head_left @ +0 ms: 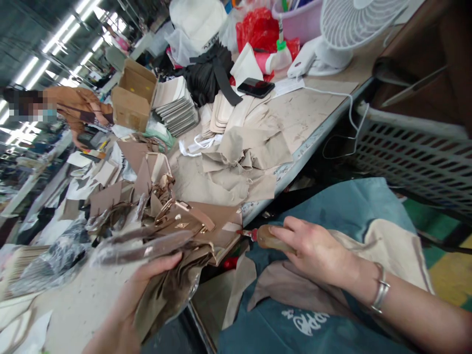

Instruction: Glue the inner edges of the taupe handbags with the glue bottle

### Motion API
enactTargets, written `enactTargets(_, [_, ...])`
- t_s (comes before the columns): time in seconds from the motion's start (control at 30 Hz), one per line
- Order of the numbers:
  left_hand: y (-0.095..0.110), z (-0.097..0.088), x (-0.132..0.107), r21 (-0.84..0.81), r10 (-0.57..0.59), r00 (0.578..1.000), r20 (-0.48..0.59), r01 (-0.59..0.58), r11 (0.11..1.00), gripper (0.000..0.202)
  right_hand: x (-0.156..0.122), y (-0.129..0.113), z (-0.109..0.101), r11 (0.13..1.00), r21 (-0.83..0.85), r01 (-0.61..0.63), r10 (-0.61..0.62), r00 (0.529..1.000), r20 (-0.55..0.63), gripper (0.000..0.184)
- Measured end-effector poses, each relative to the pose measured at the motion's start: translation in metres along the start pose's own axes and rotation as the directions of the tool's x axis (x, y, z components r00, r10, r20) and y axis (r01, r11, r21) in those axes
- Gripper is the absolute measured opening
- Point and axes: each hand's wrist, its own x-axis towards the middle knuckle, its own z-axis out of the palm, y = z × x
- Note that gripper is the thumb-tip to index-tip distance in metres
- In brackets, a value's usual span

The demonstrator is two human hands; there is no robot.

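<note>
My left hand (147,282) is closed on a brown handbag (230,223), thumb on top. The bag lies over the table edge, with gold-coloured fittings, a short handle and a strap in clear plastic wrap (147,246). Loose dark olive-brown lining (165,290) hangs from it beside my palm. My right hand (313,248) is wrapped round a small amber squeeze bottle (273,238) with a red nozzle. Its tip is at the bag's right edge, by a small pale patch; whether it touches I cannot tell. A blue-green apron (332,206) covers my lap, with pale and taupe cloth pieces on it.
Crumpled beige cloth (247,152), a black phone (256,87), stacked panels (175,105) and a cardboard box (134,96) lie on the table. A white fan (363,22) stands at the back right, above a plastic crate (416,157). Another person (75,105) works at far left.
</note>
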Motion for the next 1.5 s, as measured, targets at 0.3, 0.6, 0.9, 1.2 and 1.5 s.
enactTargets(0.3, [0.023, 0.025, 0.011, 0.075, 0.189, 0.975, 0.115, -0.199, 0.977, 0.039, -0.012, 0.006, 0.011, 0.981, -0.165, 0.099, -0.114, 0.99, -0.085, 0.041])
enactTargets(0.6, [0.019, 0.024, 0.014, 0.057, 0.22, 0.963, 0.154, -0.231, 0.971, 0.041, -0.023, 0.016, 0.019, 0.961, -0.204, 0.187, -0.222, 0.962, -0.162, 0.037])
enactTargets(0.9, [0.02, 0.029, 0.006, 0.061, 0.207, 0.965, 0.163, -0.22, 0.974, 0.043, -0.021, 0.011, 0.019, 0.948, -0.268, 0.173, -0.227, 0.956, -0.188, 0.036])
enactTargets(1.2, [0.019, 0.028, 0.013, 0.08, 0.225, 0.96, 0.169, -0.241, 0.967, 0.042, -0.02, 0.01, 0.021, 0.94, -0.255, 0.225, -0.26, 0.959, -0.111, 0.032])
enactTargets(1.5, [0.02, 0.029, 0.013, 0.08, 0.25, 0.958, 0.143, -0.263, 0.961, 0.039, -0.021, 0.021, 0.019, 0.964, -0.245, 0.106, -0.175, 0.944, -0.279, 0.037])
